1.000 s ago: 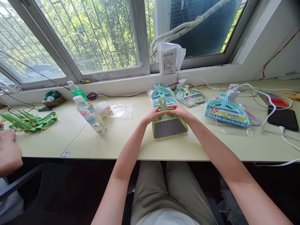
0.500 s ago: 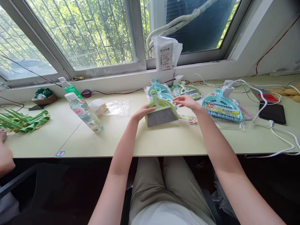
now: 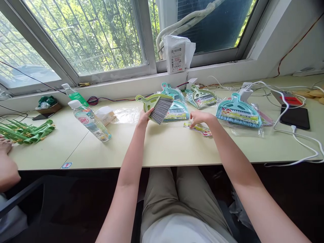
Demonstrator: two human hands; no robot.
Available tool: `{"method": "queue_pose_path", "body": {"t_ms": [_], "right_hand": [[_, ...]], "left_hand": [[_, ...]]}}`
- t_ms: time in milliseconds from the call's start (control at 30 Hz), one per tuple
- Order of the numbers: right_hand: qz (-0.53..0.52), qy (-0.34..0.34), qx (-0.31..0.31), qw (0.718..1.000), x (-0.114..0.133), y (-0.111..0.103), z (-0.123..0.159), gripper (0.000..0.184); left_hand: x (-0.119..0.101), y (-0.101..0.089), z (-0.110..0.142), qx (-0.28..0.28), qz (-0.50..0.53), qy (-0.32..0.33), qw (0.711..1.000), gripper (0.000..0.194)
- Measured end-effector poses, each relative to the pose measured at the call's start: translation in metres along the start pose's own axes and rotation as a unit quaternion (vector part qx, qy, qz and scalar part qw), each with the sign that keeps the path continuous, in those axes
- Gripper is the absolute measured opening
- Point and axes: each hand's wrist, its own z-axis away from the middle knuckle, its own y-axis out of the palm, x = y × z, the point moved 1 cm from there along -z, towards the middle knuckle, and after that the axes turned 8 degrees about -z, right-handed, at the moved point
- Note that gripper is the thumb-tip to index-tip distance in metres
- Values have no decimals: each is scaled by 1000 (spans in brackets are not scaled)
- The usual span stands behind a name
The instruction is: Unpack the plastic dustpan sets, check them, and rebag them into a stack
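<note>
My left hand (image 3: 144, 118) is closed round the edge of a green hand brush and dustpan set (image 3: 160, 107), tilted with its grey bristles toward the lower right. With its fingers curled down, my right hand (image 3: 201, 117) pinches the left end of a printed cardboard label (image 3: 201, 129) lying on the table. Behind the held set lie blue brush and dustpan sets (image 3: 177, 109), partly covered by it. A bagged green set (image 3: 202, 98) rests at the back, and a bagged blue set (image 3: 239, 113) lies right of my right hand.
Two bottles (image 3: 91, 123) stand on the left near a clear plastic bag (image 3: 126, 115). Another person's hand (image 3: 5, 145) is beside green stalk-like pieces (image 3: 27, 131) at far left. A black phone (image 3: 295, 116) and white cables (image 3: 283, 101) lie on the right.
My left hand has shifted left with the green set, turning it so its handle points left. My right hand has come down from beside the set onto the label.
</note>
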Motion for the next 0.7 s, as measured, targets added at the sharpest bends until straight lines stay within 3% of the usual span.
{"method": "queue_pose_path", "body": {"t_ms": [133, 233, 333, 433, 467, 533, 600, 700], "right_hand": [[-18, 33, 54, 998, -14, 1, -3, 56], [-36, 17, 63, 997, -16, -2, -2, 53], [-83, -38, 132, 987, -4, -9, 10, 45], [-222, -115, 202, 947, 25, -12, 25, 41], [-294, -142, 177, 928, 36, -11, 28, 43], [-439, -176, 52, 879, 58, -2, 26, 49], [-510, -153, -71, 843, 72, 12, 18, 49], [-464, -72, -152, 870, 74, 30, 5, 42]], "left_hand": [[1, -3, -2, -28, -17, -7, 999, 44], [1, -5, -2, -41, -31, -11, 999, 44], [1, -5, -2, -55, -23, -12, 998, 48], [-1, -2, 0, -69, -14, -9, 997, 51], [-1, 1, 1, -71, -11, -7, 997, 52], [-1, 11, 6, -60, -2, 5, 998, 56], [0, 25, 13, -23, 6, 18, 1000, 62], [2, 49, 26, 60, 4, 53, 997, 73]]}}
